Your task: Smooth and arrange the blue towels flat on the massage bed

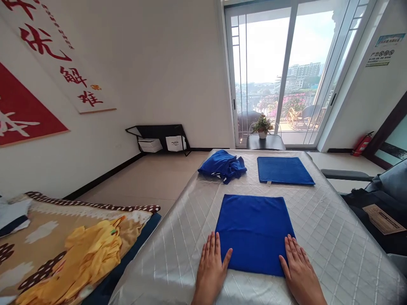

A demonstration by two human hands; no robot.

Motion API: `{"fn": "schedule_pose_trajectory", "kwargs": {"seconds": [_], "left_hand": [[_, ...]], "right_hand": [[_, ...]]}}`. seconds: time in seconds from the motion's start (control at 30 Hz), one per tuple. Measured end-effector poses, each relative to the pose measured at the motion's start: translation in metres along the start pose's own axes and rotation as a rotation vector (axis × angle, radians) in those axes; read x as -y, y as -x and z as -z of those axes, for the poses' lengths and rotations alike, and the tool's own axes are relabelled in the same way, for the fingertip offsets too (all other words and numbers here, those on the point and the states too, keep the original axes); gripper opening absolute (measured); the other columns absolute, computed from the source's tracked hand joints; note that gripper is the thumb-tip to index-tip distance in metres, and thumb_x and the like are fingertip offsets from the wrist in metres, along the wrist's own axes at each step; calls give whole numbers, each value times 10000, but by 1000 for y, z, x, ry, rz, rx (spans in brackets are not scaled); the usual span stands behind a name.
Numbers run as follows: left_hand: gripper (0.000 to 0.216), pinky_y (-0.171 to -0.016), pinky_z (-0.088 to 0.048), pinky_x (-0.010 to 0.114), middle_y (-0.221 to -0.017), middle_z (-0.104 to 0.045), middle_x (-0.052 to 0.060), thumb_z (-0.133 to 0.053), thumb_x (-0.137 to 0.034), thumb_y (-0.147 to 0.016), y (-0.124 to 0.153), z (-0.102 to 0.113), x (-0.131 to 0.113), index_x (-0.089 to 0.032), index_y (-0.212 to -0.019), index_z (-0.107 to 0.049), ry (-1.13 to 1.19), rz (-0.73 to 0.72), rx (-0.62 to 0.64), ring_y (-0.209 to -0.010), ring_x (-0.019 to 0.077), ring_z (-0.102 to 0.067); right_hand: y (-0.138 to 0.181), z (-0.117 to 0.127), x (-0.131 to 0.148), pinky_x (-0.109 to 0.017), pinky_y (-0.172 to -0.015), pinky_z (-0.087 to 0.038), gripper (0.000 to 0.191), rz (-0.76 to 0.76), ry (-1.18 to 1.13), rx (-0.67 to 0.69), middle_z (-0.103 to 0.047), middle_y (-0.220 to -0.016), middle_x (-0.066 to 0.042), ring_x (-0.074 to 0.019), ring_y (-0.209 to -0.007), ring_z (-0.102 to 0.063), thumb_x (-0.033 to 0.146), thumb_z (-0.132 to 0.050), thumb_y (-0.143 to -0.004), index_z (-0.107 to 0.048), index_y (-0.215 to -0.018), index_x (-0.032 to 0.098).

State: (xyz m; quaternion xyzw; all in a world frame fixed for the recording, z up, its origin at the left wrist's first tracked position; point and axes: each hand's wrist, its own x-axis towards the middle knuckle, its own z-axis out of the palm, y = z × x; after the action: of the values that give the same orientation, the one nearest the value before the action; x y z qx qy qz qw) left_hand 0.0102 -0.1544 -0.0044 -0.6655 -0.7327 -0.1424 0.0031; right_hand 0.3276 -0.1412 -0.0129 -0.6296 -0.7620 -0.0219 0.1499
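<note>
A blue cloth [254, 235] lies flat and nearly square on the silver quilted table cover [178, 250]. At its left edge rests my left hand [212, 264], palm down with the fingers stretched out. My right hand [299, 264] lies flat at the opposite edge, fingertips on or just beside the fabric. Neither hand grips anything. Farther back on the table, a crumpled pile of blue cloth [222, 165] sits to the left. Right of that pile is a neat flat blue cloth [284, 170] with a small white tag at its near edge.
Left of the table, a patterned blanket [41, 228] has a yellow garment [85, 258] on it. A potted plant [262, 125] stands on a dark chair [267, 142] behind the table. On the right are a dark bag [365, 212] and a fire extinguisher [362, 144].
</note>
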Motion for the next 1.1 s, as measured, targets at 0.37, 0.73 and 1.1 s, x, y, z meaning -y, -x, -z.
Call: {"fn": "schedule_pose_trajectory", "kwargs": {"seconds": [0.37, 0.73, 1.1], "left_hand": [[801, -1183, -331, 513, -1584, -348, 176, -290, -658, -984, 0, 1, 0, -96, -1554, -313, 22, 3, -29, -1452, 308, -360], [698, -1192, -331, 453, -1632, -254, 118, -268, -549, -1030, -29, 27, -85, -146, -1594, -185, 110, -405, 87, -1495, 269, -270], [722, -1252, -159, 425, -1660, -161, 86, -184, -566, -1030, -72, 6, -167, -128, -1600, -115, 188, -678, 244, -1536, 228, -93]], "right_hand": [[-68, 17, -7, -453, -1219, -235, 694, 18, 0, 141, -323, -1602, -124, -239, -1496, -249, 535, -216, -1008, -387, -1524, 103], [-85, -11, -12, -465, -1228, -192, 694, -9, 3, 87, -252, -1628, -144, -240, -1516, -173, 494, -243, -1009, -301, -1550, 63], [-82, -18, -18, -455, -1212, -227, 603, 50, 92, 51, -271, -1620, -130, -242, -1511, -189, 333, -292, -983, -375, -1525, 83]]}}
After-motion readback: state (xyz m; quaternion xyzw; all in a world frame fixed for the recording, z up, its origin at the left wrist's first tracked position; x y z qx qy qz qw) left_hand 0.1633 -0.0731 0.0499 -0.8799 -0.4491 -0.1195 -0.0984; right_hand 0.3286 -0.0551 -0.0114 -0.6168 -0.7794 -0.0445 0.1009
